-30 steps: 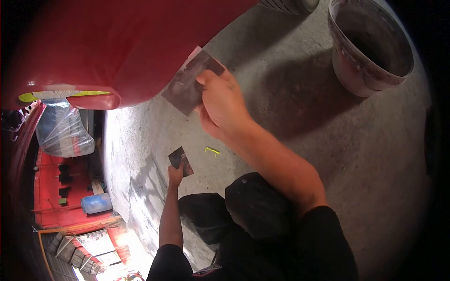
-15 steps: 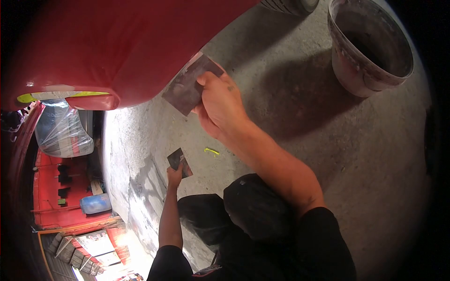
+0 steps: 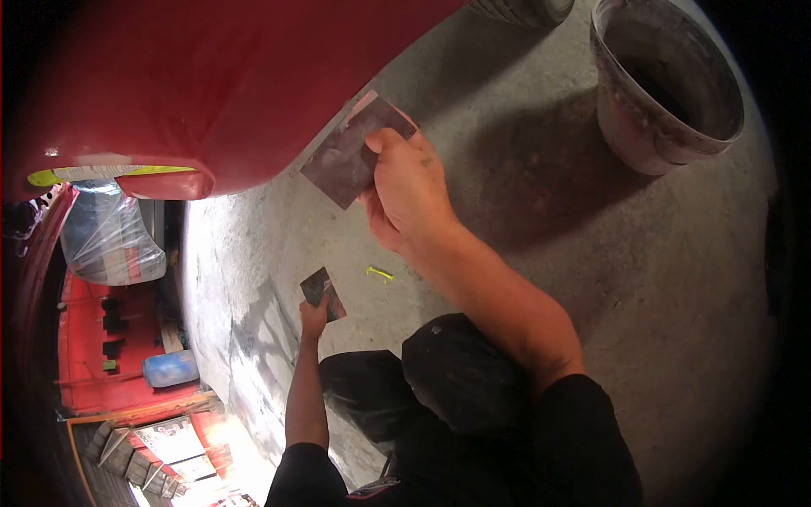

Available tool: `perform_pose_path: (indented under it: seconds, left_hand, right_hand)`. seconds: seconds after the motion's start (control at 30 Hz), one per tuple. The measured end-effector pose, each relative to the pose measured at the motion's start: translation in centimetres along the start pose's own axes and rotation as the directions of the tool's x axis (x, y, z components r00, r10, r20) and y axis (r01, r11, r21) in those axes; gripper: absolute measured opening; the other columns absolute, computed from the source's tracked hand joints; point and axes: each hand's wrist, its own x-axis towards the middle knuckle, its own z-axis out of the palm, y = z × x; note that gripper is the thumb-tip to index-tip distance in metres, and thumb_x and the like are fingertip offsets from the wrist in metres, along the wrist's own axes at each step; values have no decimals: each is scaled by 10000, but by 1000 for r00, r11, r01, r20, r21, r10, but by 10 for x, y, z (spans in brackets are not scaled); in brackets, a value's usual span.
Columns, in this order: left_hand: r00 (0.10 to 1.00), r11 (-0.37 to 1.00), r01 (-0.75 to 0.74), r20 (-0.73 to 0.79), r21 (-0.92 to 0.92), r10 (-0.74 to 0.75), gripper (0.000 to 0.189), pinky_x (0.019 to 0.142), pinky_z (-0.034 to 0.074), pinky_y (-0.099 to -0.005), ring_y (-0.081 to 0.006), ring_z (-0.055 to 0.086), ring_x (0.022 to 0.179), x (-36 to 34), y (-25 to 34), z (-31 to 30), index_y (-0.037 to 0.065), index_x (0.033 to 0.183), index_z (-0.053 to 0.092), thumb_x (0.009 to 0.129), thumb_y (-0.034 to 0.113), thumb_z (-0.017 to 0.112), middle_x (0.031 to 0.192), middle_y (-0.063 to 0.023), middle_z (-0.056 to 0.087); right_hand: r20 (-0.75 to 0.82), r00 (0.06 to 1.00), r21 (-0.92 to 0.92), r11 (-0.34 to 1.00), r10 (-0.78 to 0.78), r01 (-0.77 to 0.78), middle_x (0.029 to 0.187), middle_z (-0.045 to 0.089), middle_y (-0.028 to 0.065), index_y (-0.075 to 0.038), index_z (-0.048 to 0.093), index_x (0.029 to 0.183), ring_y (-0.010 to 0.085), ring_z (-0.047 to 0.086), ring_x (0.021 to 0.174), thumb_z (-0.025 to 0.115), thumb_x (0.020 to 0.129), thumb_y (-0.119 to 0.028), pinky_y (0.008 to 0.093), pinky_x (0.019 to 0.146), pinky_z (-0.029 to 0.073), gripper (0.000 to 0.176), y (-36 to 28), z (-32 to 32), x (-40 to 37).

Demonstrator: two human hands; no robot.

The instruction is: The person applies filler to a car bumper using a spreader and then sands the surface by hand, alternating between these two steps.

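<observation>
Large scraper [image 3: 355, 152] in the right hand [image 3: 410, 194] meets the lower edge of the body panel [image 3: 211, 84], top left. Small scraper [image 3: 323, 291] in the left hand [image 3: 314, 319] sits below it, nearer the knees. Bucket [image 3: 667, 93] stands on the floor [image 3: 524, 169], top right, well apart from both hands. Tyre [image 3: 519, 8] lies at the top edge, between panel and bucket.

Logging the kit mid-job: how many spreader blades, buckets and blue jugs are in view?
Spreader blades: 2, large blade in right hand, small blade in left hand
Bucket: 1
Blue jug: 1
Total: 4
</observation>
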Motion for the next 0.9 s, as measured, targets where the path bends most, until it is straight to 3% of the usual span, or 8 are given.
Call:
perform_pose_path:
  seconds: [0.07,0.17,0.37,0.47,0.57,0.67,0.9]
  left_hand:
    - [1000,1000,8,12,4,-8,272,686,512,-361,-168,672,765,3,-8,0,-27,973,706,855,217,694,806,-117,720]
    - [1000,1000,-17,3,19,17,284,691,513,-363,-173,675,774,1,-5,0,-28,977,705,855,228,697,818,-123,723]
    - [1000,999,13,0,-39,-13,298,694,515,-369,-179,679,781,0,1,4,-32,978,704,848,236,706,825,-139,724]
    - [999,998,40,16,43,-40,297,697,516,-373,-187,681,781,-1,3,1,-41,976,700,846,227,703,830,-139,725]
    - [998,996,55,22,67,-57,301,698,517,-375,-196,683,782,-3,13,0,-53,976,694,844,217,699,836,-141,725]
    - [999,998,47,14,52,-48,302,698,518,-376,-198,685,785,-4,14,1,-58,978,691,845,213,696,840,-148,725]
    - [998,994,56,13,90,-57,297,705,521,-383,-209,694,795,-3,6,-1,-46,983,699,841,214,698,850,-155,729]
  right_hand:
    - [-17,1000,31,1000,2,-2,1086,630,109,-49,488,1237,218,665,908,411,918,-38,361,789,573,328,0,1,-1]
    - [107,994,-40,999,-14,18,1086,630,111,-48,490,1229,218,658,935,413,919,-40,385,792,573,319,0,-6,9]
    - [177,984,-51,999,4,6,1065,647,82,-51,506,1196,203,655,945,410,931,-55,389,754,572,282,-15,14,1]
    - [161,987,-73,997,-24,36,947,650,41,-79,544,1200,108,624,739,403,917,-72,298,616,496,316,-14,23,1]
    - [145,988,-115,990,-59,76,942,639,43,-78,521,1230,108,605,721,394,917,-76,299,588,480,338,-6,4,6]
    - [-7,1000,-40,999,-2,2,1109,612,118,-25,490,1186,220,649,961,397,944,-47,411,808,570,260,-10,3,1]
    - [134,991,-45,999,4,2,1153,603,136,-14,488,1186,229,647,967,401,945,-52,424,839,572,258,-9,6,5]
